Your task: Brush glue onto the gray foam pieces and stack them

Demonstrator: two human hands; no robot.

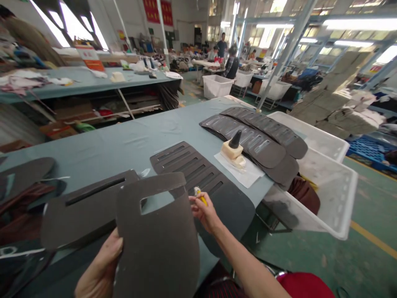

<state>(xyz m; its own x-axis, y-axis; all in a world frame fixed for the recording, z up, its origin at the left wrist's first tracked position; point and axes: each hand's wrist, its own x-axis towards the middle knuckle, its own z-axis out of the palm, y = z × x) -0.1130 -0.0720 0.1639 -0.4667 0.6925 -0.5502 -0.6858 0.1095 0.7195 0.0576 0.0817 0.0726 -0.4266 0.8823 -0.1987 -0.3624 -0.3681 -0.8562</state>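
Blue-topped table (124, 142) spans twelve o'clock. Left hand (104, 263) grips flat grey slotted panel (158, 244); keep it steady. Right hand (205, 212) pinches yellow white-tipped stick (202, 198).

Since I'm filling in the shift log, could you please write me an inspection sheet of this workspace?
Surface: blue-green table, slightly wrinkled covering.
Job's things: dark panel with a cutout, held up; slotted panel lying on the table; yellow-handled tool with a whitish tip.
Clutter: stacked dark panels; cream block bearing a black cone, on a white sheet; reddish-brown material at left.
Hands: left hand grips the dark panel's edge; right hand holds the tool.
Cables: nothing seen for certain.
Surroundings: white bins at the table's right; red seat; people farther back.
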